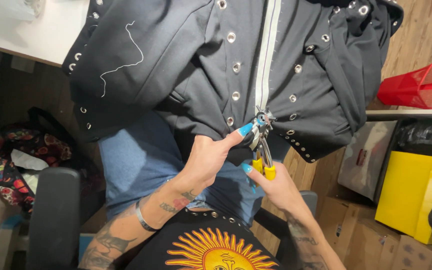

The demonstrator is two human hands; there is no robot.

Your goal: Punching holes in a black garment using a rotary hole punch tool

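A: From the head camera, where's the work?

B: A black jacket (186,65) with metal eyelets hangs from the white table (41,35) down over the person's lap. A pale zipper (267,50) runs down its middle, long axis top to bottom, ending just above the hands.

A: And the hands?

B: Close together, nearly touching at the zipper's lower end. The left hand (208,155) pinches the jacket fabric right beside the zipper's end, thumb and forefinger closed on the cloth. The right hand (276,187) is clamped around the yellow handles of pliers (262,145), whose nose points up, roughly in line with the zipper.

A: Do the pliers grip anything?

B: Their tip sits on the metal piece at the zipper's foot; whether it bites I cannot tell.

A: Which hand is nearer?

B: The left, touching cloth beside it. The right sits lower, reaching it through the tool.

A: Around them?

B: A red basket (416,85) and yellow box (411,195) at right, a chair arm (53,210) at left.
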